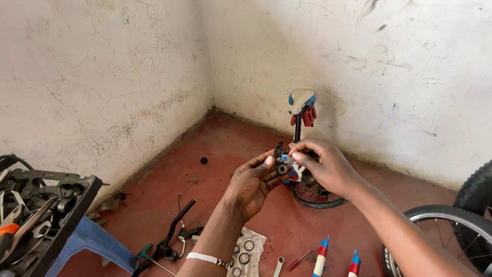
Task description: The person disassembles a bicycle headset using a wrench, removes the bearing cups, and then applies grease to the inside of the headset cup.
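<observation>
My left hand (252, 182) and my right hand (328, 166) meet in front of me over the red floor. Together they pinch a small black metal part (281, 165) with a round ring-shaped piece at its lower end. The left thumb and fingers hold it from below, the right fingertips grip its top. A white beaded bracelet (206, 259) sits on my left wrist. Behind the hands stands a small bicycle frame with a white and blue saddle (301, 100) and a small spoked wheel (313, 193).
A black tray of tools (36, 213) rests on a blue plastic stool (92, 240) at the left. On the floor lie a black handlebar piece (174, 231), a cloth with several black rings (247, 249), a spanner (278, 265), a red screwdriver (299, 260) and fork legs (321, 256). Tyres (461, 231) stand at the right.
</observation>
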